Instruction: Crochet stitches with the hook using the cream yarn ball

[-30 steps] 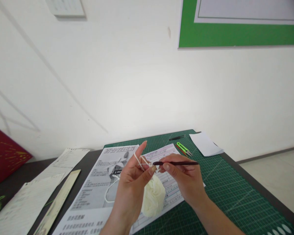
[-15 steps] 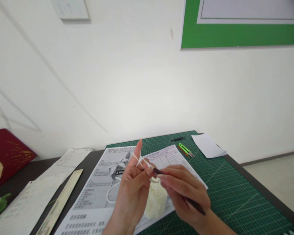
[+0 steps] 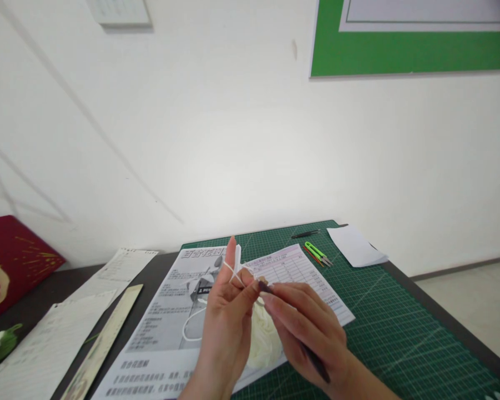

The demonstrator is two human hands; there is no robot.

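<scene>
My left hand (image 3: pixel 229 316) has its index finger raised with white yarn (image 3: pixel 229 268) crossed around it. Its thumb and other fingers pinch the yarn close to the hook's tip. In my right hand (image 3: pixel 306 322) is a crochet hook with a dark handle (image 3: pixel 314 361), held like a pen, its tip meeting the left fingertips. The hook's head and the stitches there are too small to make out. Below and between the hands lies a cream ball of yarn (image 3: pixel 263 339), partly hidden. A loop of yarn (image 3: pixel 185 328) curves over the paper left of my left wrist.
Printed sheets (image 3: pixel 150 355) lie under the hands on a green cutting mat (image 3: pixel 395 328). Green thread snips (image 3: pixel 314 250), dark tweezers (image 3: pixel 304 234) and white paper (image 3: pixel 356 247) sit at the back right. Leftward are a ruler (image 3: pixel 108 339), handwritten sheets (image 3: pixel 58 339) and a red board (image 3: pixel 16 261).
The hook's handle has swung slightly down and left with my right hand. Both hands are closer together at the hook's tip, and the raised left index finger has shifted slightly left.
</scene>
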